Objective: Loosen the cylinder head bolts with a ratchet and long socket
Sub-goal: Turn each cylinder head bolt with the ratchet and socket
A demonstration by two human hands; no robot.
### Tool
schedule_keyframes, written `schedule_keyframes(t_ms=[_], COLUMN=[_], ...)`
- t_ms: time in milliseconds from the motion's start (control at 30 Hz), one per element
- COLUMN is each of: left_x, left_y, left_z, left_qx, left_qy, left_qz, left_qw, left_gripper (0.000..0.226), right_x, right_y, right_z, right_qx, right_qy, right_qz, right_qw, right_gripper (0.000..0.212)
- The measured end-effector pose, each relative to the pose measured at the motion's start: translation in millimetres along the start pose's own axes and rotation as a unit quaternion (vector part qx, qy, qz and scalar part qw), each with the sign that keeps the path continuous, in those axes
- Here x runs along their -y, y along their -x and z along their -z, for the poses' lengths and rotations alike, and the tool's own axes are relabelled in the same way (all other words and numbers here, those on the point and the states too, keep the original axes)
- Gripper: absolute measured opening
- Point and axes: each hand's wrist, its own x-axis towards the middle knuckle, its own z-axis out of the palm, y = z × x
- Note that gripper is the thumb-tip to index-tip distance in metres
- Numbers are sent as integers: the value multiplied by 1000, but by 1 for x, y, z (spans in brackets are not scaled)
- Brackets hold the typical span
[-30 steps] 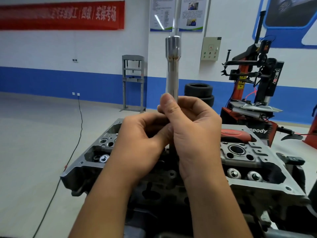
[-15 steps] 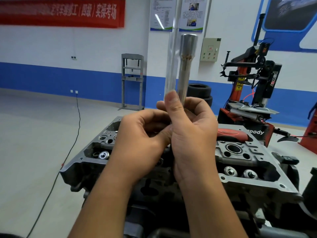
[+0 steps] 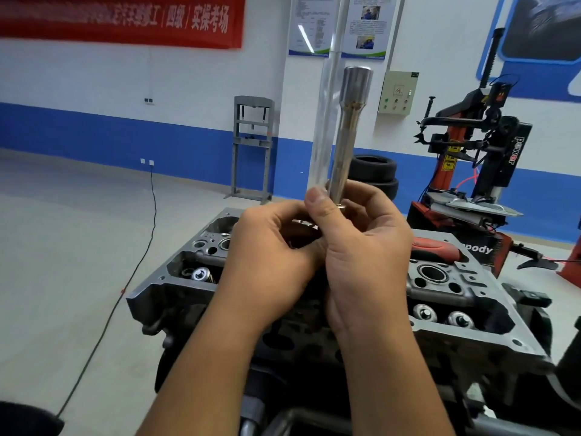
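My right hand (image 3: 361, 262) is closed around the lower end of the long chrome socket (image 3: 347, 130), which stands almost upright with its wide end on top, leaning slightly right. My left hand (image 3: 270, 262) sits right against it, fingers curled on a short metal drive piece (image 3: 303, 222) whose tip shows between the two thumbs. Most of that piece is hidden. Below both hands lies the grey cylinder head (image 3: 471, 313) with valve springs showing. A red tool handle (image 3: 435, 247) pokes out behind my right hand; its front end is hidden.
A red and black tyre changer (image 3: 471, 158) stands at the right behind the engine. Stacked tyres (image 3: 374, 174) and a grey press frame (image 3: 251, 146) are by the far wall. A black cable (image 3: 147, 234) runs across the floor on the left.
The socket's top has swung to the right, from straight above both hands to a slight lean. Its lower end now sits beside the metal piece in my left hand.
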Motion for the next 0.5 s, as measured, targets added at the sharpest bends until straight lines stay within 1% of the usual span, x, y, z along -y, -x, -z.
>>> schedule_keyframes(t_ms=[33, 133, 167, 200, 300, 367, 433, 500], left_x=[0, -3, -5, -6, -5, -3, -3, -3], left_y=[0, 1, 1, 1, 3, 5, 6, 7], left_z=[1, 5, 5, 4, 1, 0, 0, 2], left_qx=[9, 88, 98, 89, 10, -26, -43, -29], left_qy=[-4, -10, -13, -22, -58, -70, -83, -107], left_qz=[-2, 1, 9, 18, 24, 27, 22, 2], left_qw=[1000, 996, 995, 996, 998, 997, 995, 994], left_gripper=[23, 33, 36, 37, 32, 31, 29, 27], right_x=[0, -1, -1, -1, 0, 2, 2, 1], right_y=[0, 0, -1, -1, 0, 1, 1, 2], right_z=[0, 0, -1, -1, -2, -4, -5, -5], right_qx=[-9, -43, -46, -43, -38, -39, -40, -43], right_qy=[1, 11, 13, 12, 6, -4, 4, 17], right_qz=[4, 23, 23, 20, -2, -12, 3, 21], right_qw=[1000, 999, 999, 999, 999, 999, 999, 999], right_gripper=[14, 14, 15, 14, 10, 16, 20, 14])
